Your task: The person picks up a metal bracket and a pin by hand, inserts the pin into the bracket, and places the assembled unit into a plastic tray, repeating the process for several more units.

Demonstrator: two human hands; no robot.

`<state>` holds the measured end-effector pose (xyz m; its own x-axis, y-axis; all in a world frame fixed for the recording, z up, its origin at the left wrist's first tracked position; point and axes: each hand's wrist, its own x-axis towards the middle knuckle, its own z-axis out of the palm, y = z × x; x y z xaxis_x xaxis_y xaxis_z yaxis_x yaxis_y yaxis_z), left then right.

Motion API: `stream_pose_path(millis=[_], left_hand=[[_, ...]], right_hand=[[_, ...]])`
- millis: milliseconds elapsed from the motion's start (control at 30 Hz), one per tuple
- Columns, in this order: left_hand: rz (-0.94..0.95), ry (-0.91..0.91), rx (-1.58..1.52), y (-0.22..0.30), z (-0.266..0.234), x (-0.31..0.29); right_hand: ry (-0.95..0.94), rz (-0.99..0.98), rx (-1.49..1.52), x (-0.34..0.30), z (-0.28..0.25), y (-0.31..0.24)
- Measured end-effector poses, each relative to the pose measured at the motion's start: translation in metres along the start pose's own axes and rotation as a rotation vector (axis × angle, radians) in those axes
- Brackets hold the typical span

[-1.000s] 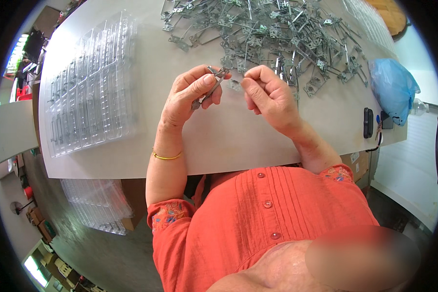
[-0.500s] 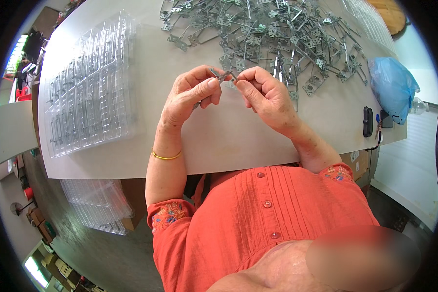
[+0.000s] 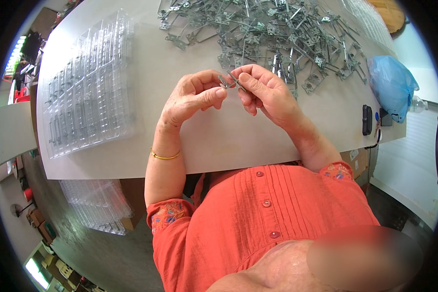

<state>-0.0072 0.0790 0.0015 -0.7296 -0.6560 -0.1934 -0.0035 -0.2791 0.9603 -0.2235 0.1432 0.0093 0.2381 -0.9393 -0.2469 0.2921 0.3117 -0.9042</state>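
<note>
Over the table, my left hand (image 3: 192, 97) and my right hand (image 3: 265, 92) meet around a small grey metal bracket with a thin rod (image 3: 234, 82). Right thumb and fingers pinch the piece. Its other end lies at the left thumb and index fingertips, with the left fingers curled; part of the piece is hidden by the hands. Just beyond them spreads a large heap of similar metal brackets with rods (image 3: 277, 36). To the left lies a stack of clear plastic blister trays (image 3: 90, 82), with grey metal parts in several slots.
A blue plastic bag (image 3: 392, 87) sits at the table's right edge, beside a black case (image 3: 367, 120). More clear trays (image 3: 370, 22) lie at the far right. Below the table's left front edge are other clear trays (image 3: 95, 204) and a cardboard box (image 3: 134, 204).
The bracket has turned between my hands and now sits mainly in the right fingers. My left thumb has loosened; the rod end that stuck out below the left hand no longer shows there.
</note>
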Motion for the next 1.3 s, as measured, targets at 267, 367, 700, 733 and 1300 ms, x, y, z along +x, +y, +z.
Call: stream_pose_path(millis=[267, 367, 700, 733, 1300], left_hand=[[-0.014, -0.019, 0.075, 0.002, 0.005, 0.001], [-0.036, -0.060, 0.088, -0.001, 0.005, 0.002], [0.040, 0.024, -0.064, -0.007, 0.002, 0.002], [0.075, 0.049, -0.084, -0.007, 0.001, 0.002], [0.116, 0.124, -0.069, -0.014, -0.002, 0.007]], right_hand=[[-0.032, 0.074, 0.008, 0.003, -0.007, 0.002], [-0.036, 0.097, -0.075, 0.002, -0.008, 0.001], [0.267, -0.117, -0.221, -0.002, 0.002, -0.008], [0.267, -0.119, -0.221, -0.002, 0.003, -0.008], [0.049, -0.019, -0.205, -0.008, 0.010, -0.002]])
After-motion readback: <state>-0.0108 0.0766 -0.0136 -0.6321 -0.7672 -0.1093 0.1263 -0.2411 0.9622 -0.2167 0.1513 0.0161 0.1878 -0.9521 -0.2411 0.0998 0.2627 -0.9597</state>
